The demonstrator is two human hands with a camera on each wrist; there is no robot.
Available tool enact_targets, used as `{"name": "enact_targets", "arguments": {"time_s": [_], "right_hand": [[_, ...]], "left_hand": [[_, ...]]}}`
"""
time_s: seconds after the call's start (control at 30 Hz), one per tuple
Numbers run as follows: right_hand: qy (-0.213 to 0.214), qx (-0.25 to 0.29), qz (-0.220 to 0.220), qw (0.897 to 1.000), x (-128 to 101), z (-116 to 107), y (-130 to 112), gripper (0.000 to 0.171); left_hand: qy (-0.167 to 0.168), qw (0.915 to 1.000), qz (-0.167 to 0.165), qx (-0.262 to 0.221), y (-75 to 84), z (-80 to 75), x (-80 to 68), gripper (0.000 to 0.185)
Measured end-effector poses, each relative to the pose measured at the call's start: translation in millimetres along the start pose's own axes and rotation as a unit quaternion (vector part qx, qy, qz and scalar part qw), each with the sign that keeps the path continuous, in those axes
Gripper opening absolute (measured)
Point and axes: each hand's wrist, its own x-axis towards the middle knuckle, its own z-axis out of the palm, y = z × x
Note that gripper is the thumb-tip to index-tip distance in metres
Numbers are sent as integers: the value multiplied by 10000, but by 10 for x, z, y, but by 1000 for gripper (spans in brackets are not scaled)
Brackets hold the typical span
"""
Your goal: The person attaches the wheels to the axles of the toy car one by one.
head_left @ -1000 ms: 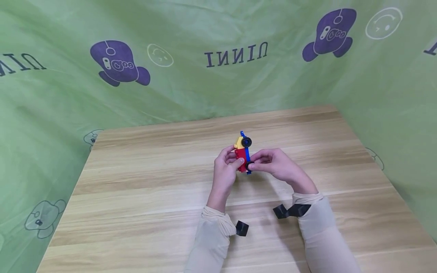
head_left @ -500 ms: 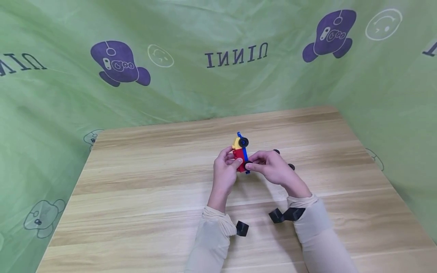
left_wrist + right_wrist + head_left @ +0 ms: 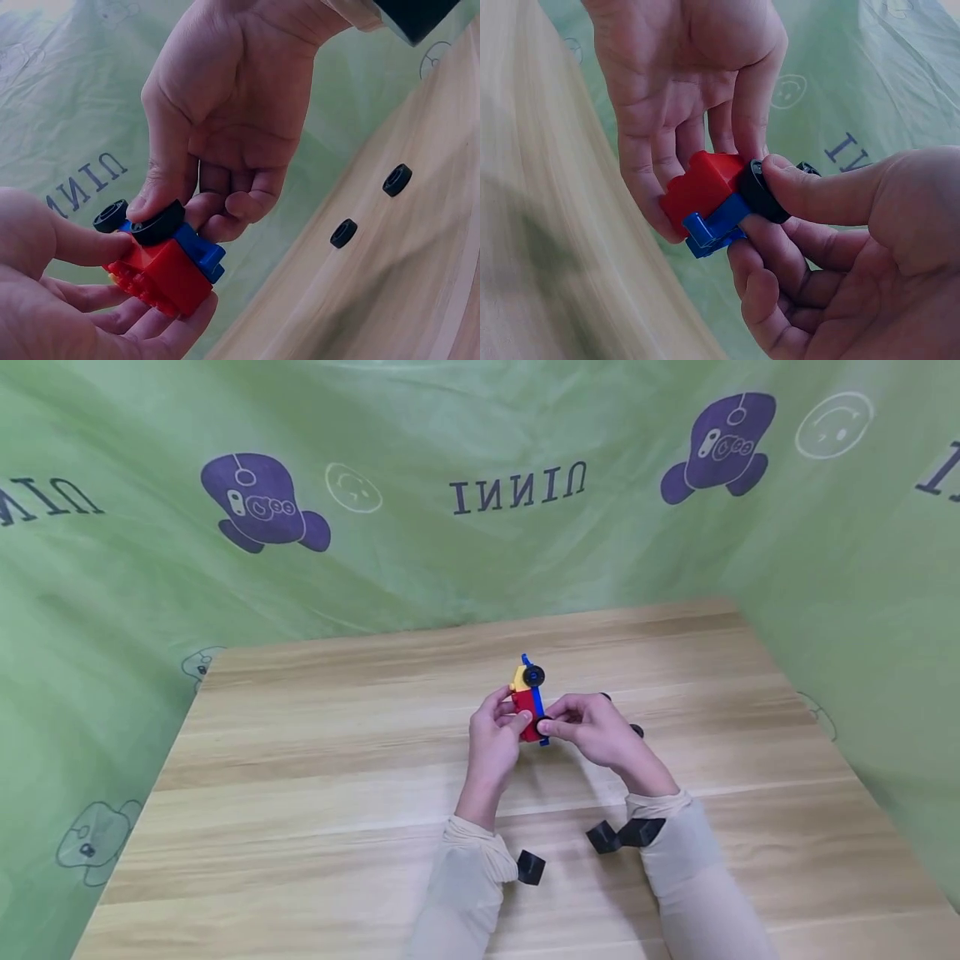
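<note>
At frame centre, left hand (image 3: 495,742) gripped the toy car (image 3: 528,701), seemingly light, stiff, best held by its body (image 3: 176,271); right hand (image 3: 602,734) pinched a wheel (image 3: 759,193).

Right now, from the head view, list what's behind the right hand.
Two loose black toy wheels on the wooden table peek past the right hand. It covers the rest of them; anything else there is hidden.

The left forearm (image 3: 459,893) and right forearm (image 3: 697,881) angle inward. The left hand (image 3: 495,739) grips, thumb opposite its fingers; close beside it, the right hand (image 3: 600,733) pinches, its outer fingers curled toward the palm.
</note>
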Motion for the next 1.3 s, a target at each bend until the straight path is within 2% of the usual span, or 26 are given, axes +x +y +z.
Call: {"name": "enact_targets", "arguments": {"time_s": [0.27,0.4,0.57,0.63,0.7,0.77,0.83,0.9,0.97,1.03,1.13,1.2,1.3], "right_hand": [[59,-137,165,9998,-14,-6,-43,19],[7,-90,120,9999,-16,-18,-42,22],[-546,-96,-254,9981,-40,-71,-47,32],[-665,-31,-242,9975,-47,-104,-43,33],[-395,42,-108,9992,-30,-134,-19,32],[262,-29,211,9994,7,-168,47,37],[1099,-328,534,9920,46,-206,150,43],[1800,-862,810,9765,69,-254,283,46],[2124,-1547,1050,9591,72,-303,421,46],[2095,-2180,1169,9460,66,-337,540,46],[1759,-2808,1254,9351,81,-333,657,52],[1594,-2962,1357,9319,105,-295,699,55],[1603,-3003,1458,9289,143,-209,739,52]], "left_hand": [[-50,10000,18,-18,39,0,-4,49],[-121,9997,35,-203,47,3,-14,50],[-178,9997,-80,-141,6,1,6,62],[-187,9996,-184,-118,-32,-17,35,65],[-219,9992,-288,-171,-61,-40,65,64],[-260,9985,-372,-306,-76,-62,89,60],[-302,9974,-444,-482,-74,-72,101,56],[-352,9952,-499,-765,-72,-80,104,52],[-479,9907,-560,-1141,-73,-86,105,50],[-665,9834,-664,-1554,-74,-94,100,49],[-991,9745,-798,-1849,-62,-96,82,49],[-1156,9703,-906,-1922,-46,-86,64,49],[-1258,9699,-972,-1846,-36,-55,46,53]]}}
